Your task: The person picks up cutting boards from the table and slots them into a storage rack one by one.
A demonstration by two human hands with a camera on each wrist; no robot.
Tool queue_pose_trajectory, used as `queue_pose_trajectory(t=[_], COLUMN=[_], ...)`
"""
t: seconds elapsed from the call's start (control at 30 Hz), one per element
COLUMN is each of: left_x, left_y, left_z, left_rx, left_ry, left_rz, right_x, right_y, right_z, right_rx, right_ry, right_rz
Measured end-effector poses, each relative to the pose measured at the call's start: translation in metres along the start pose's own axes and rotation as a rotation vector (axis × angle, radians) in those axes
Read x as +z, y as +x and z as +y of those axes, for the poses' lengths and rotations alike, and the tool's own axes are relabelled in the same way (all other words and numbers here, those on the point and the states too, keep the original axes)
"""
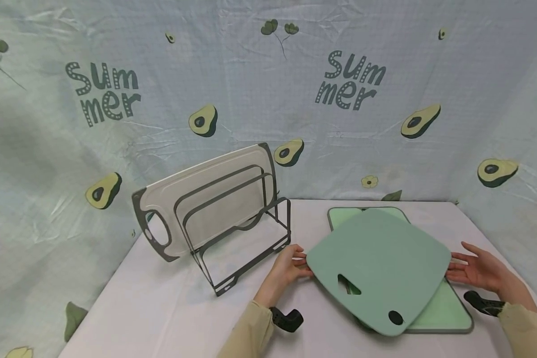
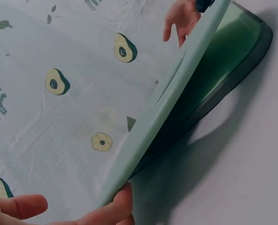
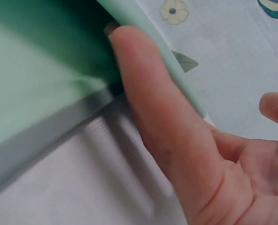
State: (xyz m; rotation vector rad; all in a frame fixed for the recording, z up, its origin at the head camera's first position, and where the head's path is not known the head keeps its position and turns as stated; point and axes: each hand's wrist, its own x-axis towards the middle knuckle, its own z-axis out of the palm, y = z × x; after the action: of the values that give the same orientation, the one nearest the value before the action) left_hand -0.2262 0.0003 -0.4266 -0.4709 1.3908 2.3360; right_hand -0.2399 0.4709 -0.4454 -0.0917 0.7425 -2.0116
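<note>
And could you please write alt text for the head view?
A person's left grip and right grip touch opposite corners of a sage-green board above a lighter green board. To the left, a dark rack holds a beige board on edge.

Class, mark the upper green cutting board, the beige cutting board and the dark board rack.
Upper green cutting board (image 1: 380, 263), head view: flat face.
Beige cutting board (image 1: 228, 211), head view: broad face.
Dark board rack (image 1: 255, 261), head view: lower front rail.
</note>
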Motion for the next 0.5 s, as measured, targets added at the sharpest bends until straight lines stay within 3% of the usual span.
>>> queue_pose_trajectory(t=[0.3,0.5], left_x=[-0.011,-0.011], left_y=[-0.003,-0.007], left_z=[0.005,0.008], left_rx=[-0.01,-0.01], left_ry=[-0.019,-0.006], left_rz=[-0.003,0.002], right_x=[0.0,0.008], right_y=[0.001,0.0], right_z=[0.001,0.0], right_rx=[0.059,0.077], right_ry=[-0.129,-0.203], right_rz=[-0.083,-0.017])
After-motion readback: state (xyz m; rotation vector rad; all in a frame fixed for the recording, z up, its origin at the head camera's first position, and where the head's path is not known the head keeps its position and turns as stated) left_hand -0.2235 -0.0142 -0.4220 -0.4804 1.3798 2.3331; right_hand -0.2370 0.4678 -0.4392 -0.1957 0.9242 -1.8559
